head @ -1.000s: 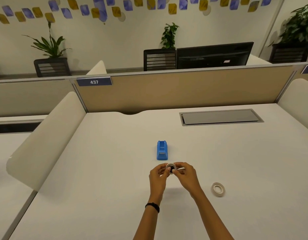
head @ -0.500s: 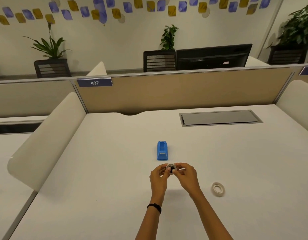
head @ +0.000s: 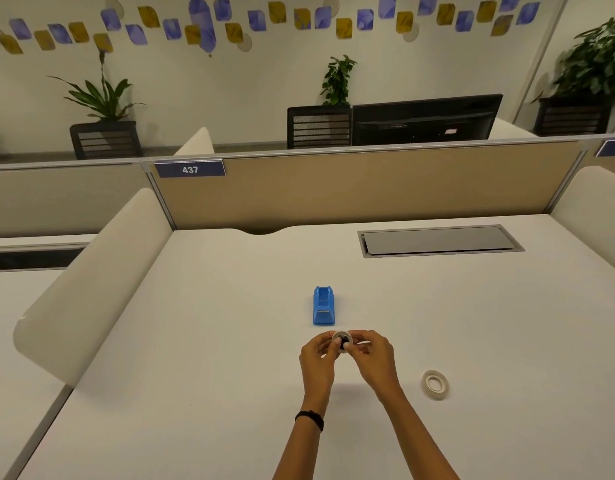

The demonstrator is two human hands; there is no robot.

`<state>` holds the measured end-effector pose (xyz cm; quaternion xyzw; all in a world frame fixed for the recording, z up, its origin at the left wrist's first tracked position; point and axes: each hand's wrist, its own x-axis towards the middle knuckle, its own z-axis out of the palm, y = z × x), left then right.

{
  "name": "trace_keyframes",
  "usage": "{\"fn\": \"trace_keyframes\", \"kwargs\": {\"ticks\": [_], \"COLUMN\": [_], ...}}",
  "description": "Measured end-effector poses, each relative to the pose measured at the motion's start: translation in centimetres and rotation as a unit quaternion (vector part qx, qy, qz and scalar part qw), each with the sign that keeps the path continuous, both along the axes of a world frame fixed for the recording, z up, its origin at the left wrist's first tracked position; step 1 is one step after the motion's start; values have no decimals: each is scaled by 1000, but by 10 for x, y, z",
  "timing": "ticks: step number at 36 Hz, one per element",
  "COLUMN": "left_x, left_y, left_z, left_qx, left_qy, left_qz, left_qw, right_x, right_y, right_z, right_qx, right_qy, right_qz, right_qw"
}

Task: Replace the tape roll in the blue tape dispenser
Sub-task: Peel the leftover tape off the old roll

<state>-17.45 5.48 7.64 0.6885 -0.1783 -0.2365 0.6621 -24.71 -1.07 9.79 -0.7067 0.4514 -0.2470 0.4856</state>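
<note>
Blue tape dispenser (head: 323, 305) sits mid-desk, its cradle holding no roll. Just in front of it, raised off the desk (head: 195, 341), a small tape roll (head: 341, 339) with dark core is pinched between left hand (head: 318, 358) and right hand (head: 373, 358), fingertips closed on its rim. Second tape roll (head: 435, 384) lies flat to the right, well apart. Black band (head: 310, 418) on left wrist. Grey cable hatch (head: 437, 240) further back. Held roll mostly covered by fingers; detail unclear.
</note>
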Motion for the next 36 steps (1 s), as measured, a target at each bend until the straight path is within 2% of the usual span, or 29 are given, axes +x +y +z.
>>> {"fn": "trace_keyframes", "kwargs": {"ticks": [15, 36], "left_x": [-4, -10], "left_y": [1, -2], "left_z": [2, 9], "left_qx": [8, 33], "left_qy": [-5, -22], "left_qz": [-26, 28], "left_qw": [1000, 999], "right_x": [-4, -2], "right_y": [-6, -1], "right_z": [6, 11], "right_qx": [37, 27], "right_qy": [13, -1], "right_qz": [57, 12], "right_qw": [998, 1000]}}
